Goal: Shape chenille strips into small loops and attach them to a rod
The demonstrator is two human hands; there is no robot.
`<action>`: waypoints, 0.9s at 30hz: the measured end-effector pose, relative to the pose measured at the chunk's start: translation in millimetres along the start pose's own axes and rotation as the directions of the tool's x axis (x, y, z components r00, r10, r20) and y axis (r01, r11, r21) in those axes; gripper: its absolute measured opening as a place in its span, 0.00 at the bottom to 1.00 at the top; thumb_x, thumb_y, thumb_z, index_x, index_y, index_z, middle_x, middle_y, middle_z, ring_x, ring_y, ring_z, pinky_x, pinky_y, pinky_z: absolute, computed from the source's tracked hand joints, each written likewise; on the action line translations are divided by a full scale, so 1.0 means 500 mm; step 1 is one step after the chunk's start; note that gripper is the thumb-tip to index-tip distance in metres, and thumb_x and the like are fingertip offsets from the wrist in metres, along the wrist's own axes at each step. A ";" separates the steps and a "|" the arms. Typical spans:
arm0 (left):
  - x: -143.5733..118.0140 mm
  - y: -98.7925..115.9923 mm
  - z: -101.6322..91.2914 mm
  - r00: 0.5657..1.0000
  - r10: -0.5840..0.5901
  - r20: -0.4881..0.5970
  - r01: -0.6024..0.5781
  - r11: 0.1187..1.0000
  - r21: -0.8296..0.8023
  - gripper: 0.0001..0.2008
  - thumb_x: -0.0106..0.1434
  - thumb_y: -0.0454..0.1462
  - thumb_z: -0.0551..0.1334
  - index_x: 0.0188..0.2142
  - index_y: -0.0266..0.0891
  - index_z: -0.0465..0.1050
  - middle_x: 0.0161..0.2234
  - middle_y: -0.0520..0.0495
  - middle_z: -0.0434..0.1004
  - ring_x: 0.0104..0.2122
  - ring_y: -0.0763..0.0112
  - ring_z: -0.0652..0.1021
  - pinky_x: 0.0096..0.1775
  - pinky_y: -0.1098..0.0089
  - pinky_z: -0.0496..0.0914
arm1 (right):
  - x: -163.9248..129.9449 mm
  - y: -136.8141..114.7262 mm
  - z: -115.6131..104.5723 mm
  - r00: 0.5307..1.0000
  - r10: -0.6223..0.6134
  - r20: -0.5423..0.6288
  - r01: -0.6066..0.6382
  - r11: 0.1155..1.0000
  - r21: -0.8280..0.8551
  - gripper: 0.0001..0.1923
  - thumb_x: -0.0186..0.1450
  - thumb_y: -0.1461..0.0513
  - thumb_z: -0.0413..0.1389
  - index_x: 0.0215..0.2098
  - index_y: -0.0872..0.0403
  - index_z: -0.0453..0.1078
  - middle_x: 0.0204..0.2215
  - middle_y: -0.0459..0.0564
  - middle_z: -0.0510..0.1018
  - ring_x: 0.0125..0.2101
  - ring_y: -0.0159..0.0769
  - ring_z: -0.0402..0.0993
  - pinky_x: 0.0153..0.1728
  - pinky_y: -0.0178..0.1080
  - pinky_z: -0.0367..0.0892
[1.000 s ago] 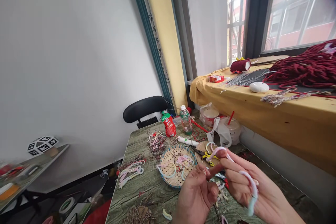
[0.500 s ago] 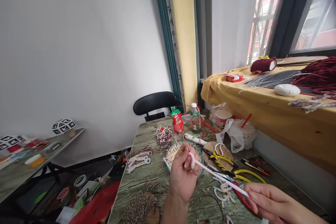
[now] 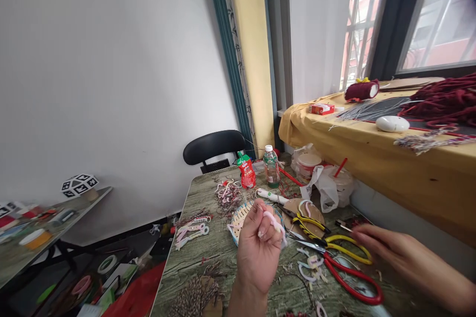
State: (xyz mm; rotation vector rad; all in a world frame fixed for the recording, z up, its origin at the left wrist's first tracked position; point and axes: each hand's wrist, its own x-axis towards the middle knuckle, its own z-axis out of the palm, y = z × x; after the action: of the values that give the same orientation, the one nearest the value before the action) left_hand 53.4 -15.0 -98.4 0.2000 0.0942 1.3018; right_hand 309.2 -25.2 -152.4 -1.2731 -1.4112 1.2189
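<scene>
My left hand [image 3: 258, 247] is raised over the green wood-grain table [image 3: 211, 262], fingers curled on one end of a pink-and-white fuzzy pipe cleaner [image 3: 275, 225] in front of a round woven basket [image 3: 238, 215]. My right hand [image 3: 386, 250] reaches low over the table's right side, blurred, fingers loosely spread, holding nothing I can see. It hovers by the yellow-handled scissors [image 3: 345, 247] and above the red-handled scissors [image 3: 349, 277].
Bent pastel pipe-cleaner pieces [image 3: 191, 228] lie left of the basket, a tangled pile [image 3: 226, 193] behind it. A red pouch [image 3: 246, 171], a water bottle [image 3: 271, 167] and a black chair [image 3: 211, 146] stand at the far end. A yellow-covered sill [image 3: 409, 168] carries dark red yarn [image 3: 442, 101].
My right hand let go of the pipe cleaner's far end and swung right toward the scissors. My left hand kept the pipe cleaner, now bunched at its fingers.
</scene>
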 end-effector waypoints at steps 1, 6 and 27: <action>0.000 -0.004 0.004 1.000 0.003 -0.006 -0.003 1.000 0.012 0.05 0.60 0.25 0.56 0.29 0.32 0.67 0.18 0.59 0.54 0.14 0.87 0.61 0.18 0.84 0.55 | 0.005 -0.040 0.031 0.999 -0.038 -0.037 0.035 0.996 -0.086 0.09 0.55 0.55 0.63 0.33 0.48 0.77 0.31 0.50 0.79 0.31 0.42 0.72 0.33 0.36 0.67; 0.008 -0.004 0.024 0.998 0.036 -0.058 -0.029 0.992 0.121 0.10 0.64 0.26 0.51 0.29 0.30 0.68 0.16 0.58 0.54 0.14 0.85 0.61 0.18 0.84 0.56 | 0.042 -0.156 0.192 0.933 -0.171 0.318 0.103 0.970 0.219 0.14 0.62 0.54 0.55 0.44 0.49 0.73 0.41 0.48 0.77 0.44 0.37 0.69 0.47 0.37 0.61; 0.044 0.171 0.011 0.924 0.371 -0.090 -0.339 0.906 0.252 0.19 0.69 0.27 0.39 0.26 0.34 0.60 0.16 0.58 0.55 0.13 0.87 0.61 0.17 0.86 0.57 | 0.046 -0.077 0.145 0.873 0.045 0.485 -0.325 0.795 0.512 0.14 0.60 0.57 0.59 0.22 0.57 0.65 0.10 0.36 0.60 0.11 0.19 0.44 0.14 0.25 0.49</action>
State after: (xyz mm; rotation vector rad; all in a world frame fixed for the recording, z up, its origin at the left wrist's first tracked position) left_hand -20.7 26.9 -75.1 0.3403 0.3407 1.6711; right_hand 229.2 -11.0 -126.2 -0.7260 -1.0741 2.0046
